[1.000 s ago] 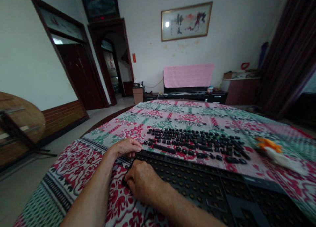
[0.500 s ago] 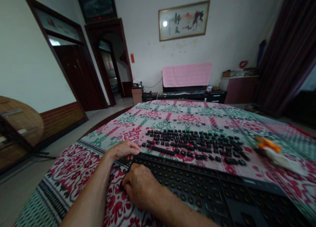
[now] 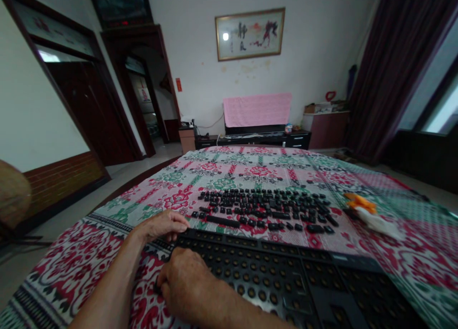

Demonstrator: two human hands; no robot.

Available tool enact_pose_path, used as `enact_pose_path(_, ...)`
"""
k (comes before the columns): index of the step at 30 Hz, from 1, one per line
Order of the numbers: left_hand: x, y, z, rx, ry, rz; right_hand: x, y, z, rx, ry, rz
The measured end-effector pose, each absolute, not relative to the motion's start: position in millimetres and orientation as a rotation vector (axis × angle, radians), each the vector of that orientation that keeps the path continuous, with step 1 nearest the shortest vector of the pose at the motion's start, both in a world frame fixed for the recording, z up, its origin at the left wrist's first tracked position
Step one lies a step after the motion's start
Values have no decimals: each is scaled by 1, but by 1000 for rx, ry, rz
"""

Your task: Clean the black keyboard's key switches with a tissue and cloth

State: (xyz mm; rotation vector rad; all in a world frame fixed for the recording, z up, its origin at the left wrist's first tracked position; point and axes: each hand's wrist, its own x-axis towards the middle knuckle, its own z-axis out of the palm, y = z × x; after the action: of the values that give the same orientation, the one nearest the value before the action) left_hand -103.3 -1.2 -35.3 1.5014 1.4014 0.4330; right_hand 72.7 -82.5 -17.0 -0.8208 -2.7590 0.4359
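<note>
A black keyboard (image 3: 257, 260) with its keycaps off lies across the near part of the table, round switch mounts showing in rows. My left hand (image 3: 166, 224) is at its far left corner, thumb and fingers closed on the edge. Below it, my right hand (image 3: 188, 281) reaches across the keyboard's left part with curled fingers. Its fingertips close around the left edge, where a bit of dark plastic shows; the rest of that grip is hidden. Beyond the keyboard, loose black keycaps (image 3: 265, 205) are spread in rough rows, with the long space bar (image 3: 222, 221) nearest the left hand.
A patterned cloth (image 3: 272, 171) covers the table. To the right of the keycaps lies an orange and white item (image 3: 372, 217), too blurred to name. A low cabinet (image 3: 298, 140) and a screen under a pink cloth (image 3: 257, 109) stand by the far wall.
The view has turned a little to the right, so everything sits further left in the picture. Both hands keep their places at the keyboard's left end.
</note>
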Motion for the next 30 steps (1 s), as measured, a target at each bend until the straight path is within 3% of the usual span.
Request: enact_pose_path(30,-102,-3,-39,1447,1423,536,71,-75,-24,-821,-2729,546)
